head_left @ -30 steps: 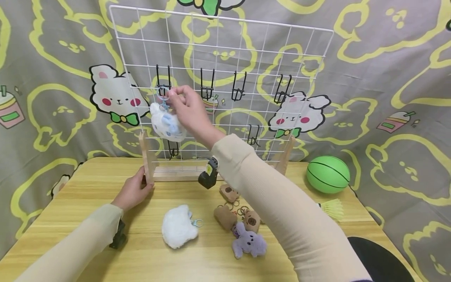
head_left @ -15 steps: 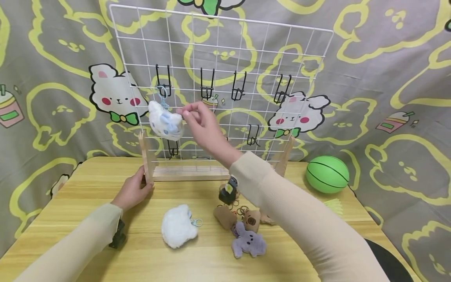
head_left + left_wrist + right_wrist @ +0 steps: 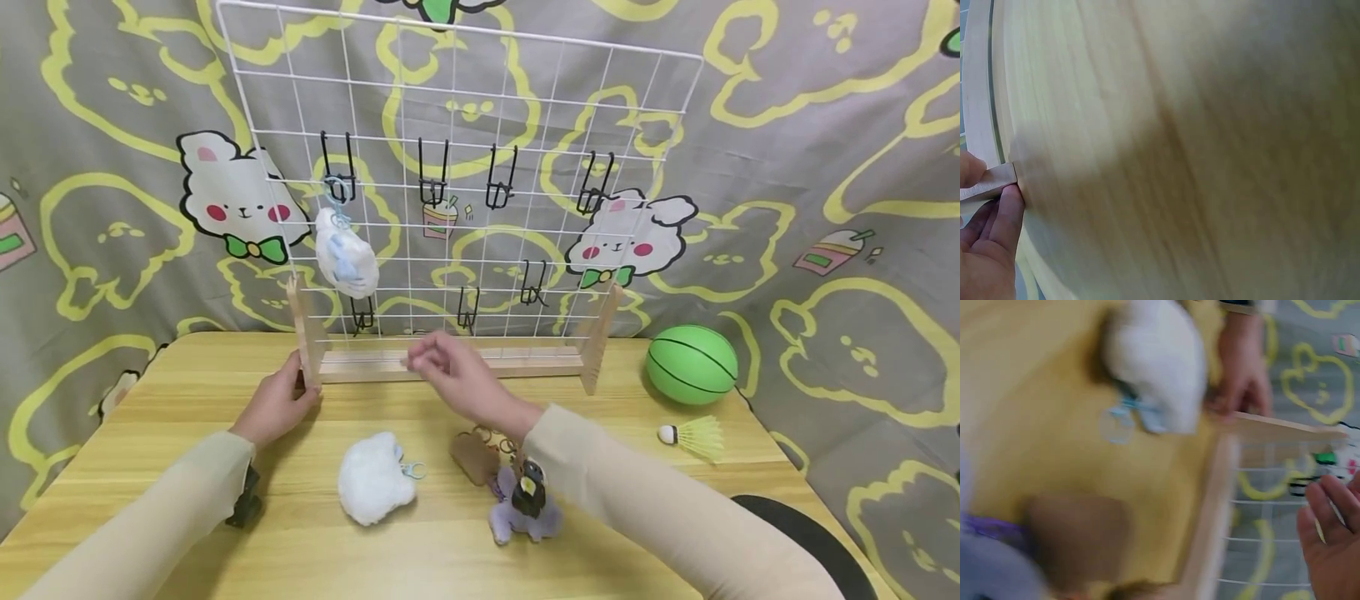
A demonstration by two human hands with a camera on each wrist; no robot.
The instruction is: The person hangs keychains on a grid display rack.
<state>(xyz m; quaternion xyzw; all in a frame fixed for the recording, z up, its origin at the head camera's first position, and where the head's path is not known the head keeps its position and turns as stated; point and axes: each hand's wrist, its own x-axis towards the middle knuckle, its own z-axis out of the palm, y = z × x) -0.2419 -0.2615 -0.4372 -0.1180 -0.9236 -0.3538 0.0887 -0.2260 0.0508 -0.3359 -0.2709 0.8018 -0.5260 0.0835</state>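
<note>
My left hand pinches the left wooden foot of a white wire grid rack. In the left wrist view, thumb and fingers lie on either side of the wooden end piece. A white-and-blue plush keychain hangs by its light blue ring from the upper left black hook. My right hand, fingers loosely bent and holding nothing, is in front of the rack's wooden base bar. Below it on the table lie a white plush keychain and a brown one.
A purple plush keychain lies at the front, partly behind the right wrist camera. More black hooks are on the grid. To the right are a green ball, a yellow shuttlecock and a black round object at the edge.
My right hand has let go of the white-and-blue plush keychain, which now hangs from the hook, and has moved down toward the table. My left hand stays on the rack's foot.
</note>
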